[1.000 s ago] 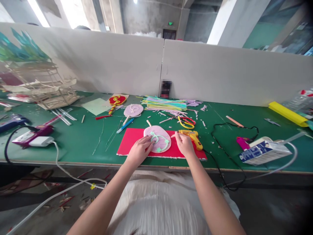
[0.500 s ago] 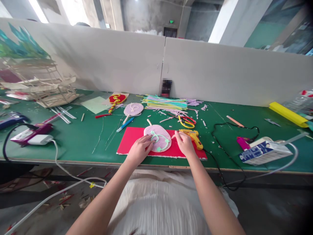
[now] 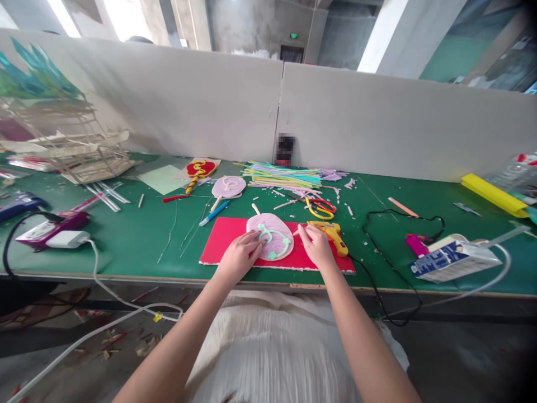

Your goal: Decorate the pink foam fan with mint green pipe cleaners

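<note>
A round lilac fan (image 3: 280, 226) with a short handle pointing away from me lies on a red foam board (image 3: 222, 238). Mint-green strips (image 3: 274, 255) curl across its ridged face. My left hand (image 3: 242, 254) holds the fan's left side, fingertips by the mint curl and closed together. Just right of the fan, my right hand (image 3: 314, 243) is closed in a pinch; a small pale pinkish tip shows at its fingers, too small to name. A yellow glue gun (image 3: 335, 235) lies directly beside this hand, apart from its fingers.
Behind the board are scissors (image 3: 321, 209), a pile of coloured strips (image 3: 285, 176), a second lilac fan (image 3: 229, 187), a red-and-yellow fan (image 3: 201, 169) and a blue pen (image 3: 215, 213). Cables, a power strip (image 3: 54, 229) at left and a carton (image 3: 455, 260) at right flank the work.
Almost nothing differs. My right fingers have shifted very slightly beside the fan; my left hand stays on it.
</note>
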A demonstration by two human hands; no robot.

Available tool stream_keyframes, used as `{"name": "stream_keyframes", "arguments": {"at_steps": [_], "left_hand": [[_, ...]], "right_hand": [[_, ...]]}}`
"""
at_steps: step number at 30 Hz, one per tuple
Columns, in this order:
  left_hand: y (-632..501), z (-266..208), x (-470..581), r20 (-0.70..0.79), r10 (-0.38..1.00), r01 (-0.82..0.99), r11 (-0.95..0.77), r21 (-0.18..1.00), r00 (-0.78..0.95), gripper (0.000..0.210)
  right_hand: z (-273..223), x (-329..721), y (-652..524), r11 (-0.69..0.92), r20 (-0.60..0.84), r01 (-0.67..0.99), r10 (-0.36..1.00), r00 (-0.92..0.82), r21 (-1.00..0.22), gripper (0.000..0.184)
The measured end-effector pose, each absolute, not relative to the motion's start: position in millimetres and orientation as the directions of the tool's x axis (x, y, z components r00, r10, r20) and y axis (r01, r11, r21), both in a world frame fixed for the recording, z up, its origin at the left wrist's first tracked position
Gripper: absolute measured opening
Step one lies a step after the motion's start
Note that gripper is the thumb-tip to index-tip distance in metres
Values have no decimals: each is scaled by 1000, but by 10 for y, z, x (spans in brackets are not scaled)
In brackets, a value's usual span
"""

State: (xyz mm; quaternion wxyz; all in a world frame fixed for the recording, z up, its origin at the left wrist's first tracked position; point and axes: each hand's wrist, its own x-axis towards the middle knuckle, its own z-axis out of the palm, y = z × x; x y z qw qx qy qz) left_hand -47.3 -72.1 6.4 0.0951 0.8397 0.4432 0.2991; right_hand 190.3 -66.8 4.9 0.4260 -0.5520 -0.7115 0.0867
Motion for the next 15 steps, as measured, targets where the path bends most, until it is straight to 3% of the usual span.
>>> {"name": "stream_keyframes", "arguments": {"at_steps": [6,15], "left_hand": [[-734,78,-469,420,801,688,-589,423,427,33],[-729,69,-468,433,795,680,-596,428,424,32]], "right_hand": [[13,1886,-667,384,498,773,861,-103,-505,23],[-36,1860,-676,362,471,862,866,-170,-354,21]]}}
